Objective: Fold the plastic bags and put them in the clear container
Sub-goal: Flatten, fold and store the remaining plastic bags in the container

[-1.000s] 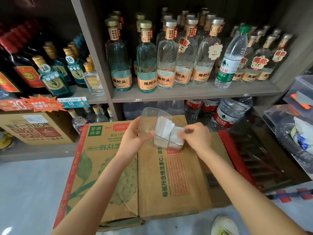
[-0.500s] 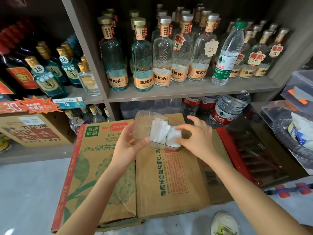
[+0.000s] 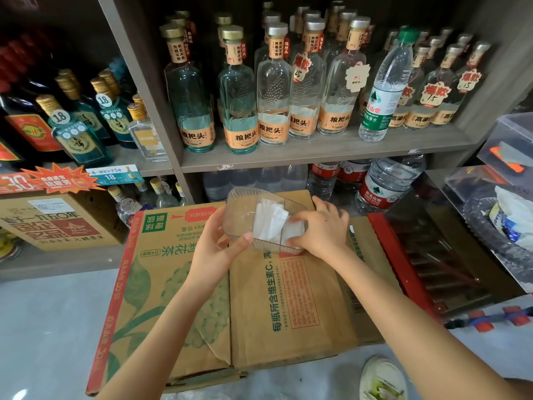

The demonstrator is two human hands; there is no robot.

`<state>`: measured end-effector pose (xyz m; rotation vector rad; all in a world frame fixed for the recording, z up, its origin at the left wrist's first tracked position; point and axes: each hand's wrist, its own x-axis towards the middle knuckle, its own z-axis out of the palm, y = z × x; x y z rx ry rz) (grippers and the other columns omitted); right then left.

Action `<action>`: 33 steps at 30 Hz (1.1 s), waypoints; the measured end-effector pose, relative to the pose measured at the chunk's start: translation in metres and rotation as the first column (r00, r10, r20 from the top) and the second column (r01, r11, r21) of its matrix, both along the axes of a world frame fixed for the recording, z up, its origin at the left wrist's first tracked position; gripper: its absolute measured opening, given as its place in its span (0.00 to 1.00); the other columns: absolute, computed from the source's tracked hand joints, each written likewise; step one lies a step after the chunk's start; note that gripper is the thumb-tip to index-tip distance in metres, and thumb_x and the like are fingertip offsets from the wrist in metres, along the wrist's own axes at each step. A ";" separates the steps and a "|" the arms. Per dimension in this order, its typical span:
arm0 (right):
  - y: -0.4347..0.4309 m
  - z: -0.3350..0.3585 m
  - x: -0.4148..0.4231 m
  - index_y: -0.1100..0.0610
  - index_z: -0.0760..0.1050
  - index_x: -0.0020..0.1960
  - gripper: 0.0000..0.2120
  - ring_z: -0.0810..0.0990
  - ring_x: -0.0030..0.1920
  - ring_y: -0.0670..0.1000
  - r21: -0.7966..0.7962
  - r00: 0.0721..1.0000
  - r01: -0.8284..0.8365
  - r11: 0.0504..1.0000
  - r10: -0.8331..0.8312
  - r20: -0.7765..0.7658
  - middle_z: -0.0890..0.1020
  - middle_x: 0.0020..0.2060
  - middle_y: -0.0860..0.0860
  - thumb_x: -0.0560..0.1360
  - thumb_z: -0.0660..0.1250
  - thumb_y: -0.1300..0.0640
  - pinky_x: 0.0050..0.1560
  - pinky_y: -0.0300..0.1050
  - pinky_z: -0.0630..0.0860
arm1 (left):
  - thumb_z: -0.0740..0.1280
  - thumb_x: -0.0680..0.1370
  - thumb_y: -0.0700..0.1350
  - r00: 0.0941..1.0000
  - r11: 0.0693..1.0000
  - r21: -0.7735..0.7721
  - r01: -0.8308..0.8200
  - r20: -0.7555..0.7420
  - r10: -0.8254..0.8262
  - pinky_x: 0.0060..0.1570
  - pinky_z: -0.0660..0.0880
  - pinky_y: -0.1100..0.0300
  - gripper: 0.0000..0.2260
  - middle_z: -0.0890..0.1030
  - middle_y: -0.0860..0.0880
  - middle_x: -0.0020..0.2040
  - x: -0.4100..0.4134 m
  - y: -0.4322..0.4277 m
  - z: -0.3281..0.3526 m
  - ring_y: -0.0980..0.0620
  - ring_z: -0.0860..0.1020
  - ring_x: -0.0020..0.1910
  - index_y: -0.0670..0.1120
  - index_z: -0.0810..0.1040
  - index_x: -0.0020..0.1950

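Observation:
A clear plastic container [image 3: 241, 212] sits tilted above a cardboard box [image 3: 259, 301], lifted at its near side. Several folded white plastic bags [image 3: 269, 221] stand packed in its right half; the left half looks empty. My left hand [image 3: 213, 251] grips the container's left near wall, thumb on the front rim. My right hand [image 3: 324, 230] wraps over the container's right end, thumb and fingers curled round it beside the bags.
The box lies flat on a grey floor in front of shelves [image 3: 317, 153] crowded with glass bottles [image 3: 240, 111] and water bottles [image 3: 382, 93]. Clear bins [image 3: 507, 145] stand at the right. My shoe [image 3: 380, 379] shows at the bottom edge.
My right hand has gone from pinching a folded bag into the container to clasping its right end. The container now tilts a little more toward me. My left hand keeps its grip.

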<state>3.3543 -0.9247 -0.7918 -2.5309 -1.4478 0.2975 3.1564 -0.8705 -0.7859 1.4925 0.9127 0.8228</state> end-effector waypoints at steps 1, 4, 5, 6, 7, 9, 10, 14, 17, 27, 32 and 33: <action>-0.004 0.000 0.002 0.37 0.75 0.61 0.24 0.56 0.74 0.55 0.028 0.999 -0.003 1.000 0.004 -0.032 0.58 0.76 0.51 0.66 0.73 0.38 0.71 0.55 0.51 | 0.72 0.73 0.41 1.000 1.000 0.001 0.004 -0.010 -0.004 0.48 0.71 0.77 0.24 0.75 0.67 0.55 0.000 0.000 0.000 0.75 0.74 0.52 0.64 0.67 0.59; -0.021 0.005 0.007 0.38 0.76 0.61 0.22 0.59 0.73 0.55 0.162 0.986 0.059 0.985 -0.032 -0.162 0.61 0.75 0.49 0.68 0.72 0.40 0.70 0.55 0.52 | 0.72 0.73 0.43 1.000 1.000 -0.009 -0.002 -0.031 0.002 0.48 0.72 0.76 0.24 0.75 0.67 0.55 0.001 0.001 -0.003 0.75 0.74 0.52 0.61 0.67 0.62; -0.028 0.007 0.009 0.39 0.77 0.60 0.20 0.60 0.73 0.55 0.214 0.977 0.099 0.972 -0.054 -0.206 0.63 0.74 0.48 0.69 0.72 0.41 0.70 0.55 0.53 | 0.72 0.74 0.43 0.999 1.000 -0.014 -0.009 -0.039 0.009 0.47 0.71 0.76 0.23 0.75 0.67 0.54 0.003 0.003 -0.002 0.75 0.75 0.51 0.61 0.67 0.62; -0.037 0.009 0.010 0.40 0.78 0.59 0.19 0.62 0.72 0.54 0.260 0.966 0.140 0.955 -0.074 -0.249 0.65 0.73 0.48 0.69 0.73 0.42 0.69 0.56 0.54 | 0.72 0.74 0.43 0.998 1.000 -0.014 -0.016 -0.054 0.015 0.47 0.71 0.76 0.23 0.75 0.68 0.53 0.005 0.005 -0.002 0.75 0.75 0.50 0.61 0.67 0.62; -0.045 0.010 0.011 0.41 0.78 0.58 0.17 0.64 0.71 0.52 0.298 0.954 0.179 0.938 -0.091 -0.286 0.67 0.72 0.47 0.69 0.73 0.44 0.69 0.56 0.56 | 0.72 0.75 0.44 0.997 1.000 -0.016 -0.020 -0.072 0.018 0.48 0.71 0.74 0.22 0.75 0.68 0.53 0.009 0.007 -0.001 0.74 0.75 0.50 0.61 0.67 0.62; -0.062 0.007 0.011 0.44 0.80 0.55 0.14 0.68 0.68 0.50 0.355 0.928 0.234 0.905 -0.099 -0.360 0.72 0.66 0.47 0.70 0.73 0.46 0.69 0.59 0.61 | 0.71 0.75 0.48 0.994 0.999 -0.018 -0.030 -0.106 0.028 0.54 0.71 0.66 0.23 0.74 0.66 0.56 0.015 0.014 0.002 0.67 0.75 0.54 0.57 0.67 0.67; -0.070 0.003 0.010 0.45 0.80 0.54 0.13 0.70 0.66 0.49 0.384 0.915 0.251 0.889 -0.088 -0.395 0.74 0.62 0.46 0.70 0.74 0.48 0.68 0.58 0.63 | 0.71 0.75 0.49 0.992 0.999 -0.015 -0.039 -0.124 0.037 0.57 0.71 0.61 0.26 0.74 0.62 0.59 0.018 0.017 0.003 0.62 0.75 0.56 0.55 0.66 0.71; -0.095 -0.017 -0.006 0.48 0.81 0.50 0.09 0.76 0.58 0.47 0.398 0.877 0.259 0.880 -0.042 -0.478 0.77 0.52 0.42 0.70 0.74 0.52 0.63 0.52 0.71 | 0.71 0.75 0.52 0.978 0.999 0.020 -0.049 -0.203 0.052 0.60 0.68 0.56 0.31 0.71 0.52 0.68 0.026 0.022 0.009 0.53 0.71 0.63 0.50 0.62 0.76; -0.109 -0.033 -0.025 0.49 0.81 0.50 0.10 0.77 0.56 0.48 0.381 0.909 0.209 0.901 -0.035 -0.416 0.78 0.52 0.43 0.69 0.74 0.51 0.60 0.57 0.72 | 0.69 0.75 0.56 0.962 0.998 0.061 -0.020 -0.270 0.036 0.68 0.66 0.52 0.32 0.70 0.52 0.71 0.012 0.017 0.006 0.53 0.68 0.69 0.52 0.62 0.76; -0.158 -0.058 -0.124 0.50 0.82 0.46 0.14 0.79 0.51 0.52 0.482 0.953 -0.001 0.876 0.146 -0.264 0.80 0.49 0.47 0.70 0.65 0.42 0.52 0.54 0.73 | 0.56 0.77 0.65 0.655 0.913 0.405 -0.057 -0.675 0.340 0.67 0.66 0.42 0.30 0.73 0.45 0.69 -0.165 -0.038 -0.061 0.42 0.69 0.69 0.46 0.72 0.70; -0.189 -0.102 -0.181 0.52 0.81 0.45 0.11 0.77 0.46 0.47 0.493 0.910 -0.205 0.846 0.350 -0.222 0.79 0.44 0.47 0.73 0.65 0.46 0.47 0.41 0.69 | 0.45 0.75 0.68 0.548 0.886 0.457 0.083 -0.764 0.342 0.74 0.55 0.45 0.36 0.61 0.47 0.77 -0.199 -0.048 -0.088 0.44 0.54 0.77 0.48 0.66 0.75; -0.194 -0.117 -0.188 0.52 0.81 0.45 0.12 0.77 0.45 0.47 0.441 0.903 -0.223 0.869 0.355 -0.243 0.79 0.44 0.46 0.73 0.65 0.45 0.46 0.39 0.69 | 0.44 0.75 0.67 0.533 0.878 0.471 0.085 -0.766 0.360 0.72 0.59 0.46 0.36 0.60 0.49 0.78 -0.199 -0.049 -0.089 0.46 0.53 0.78 0.49 0.65 0.76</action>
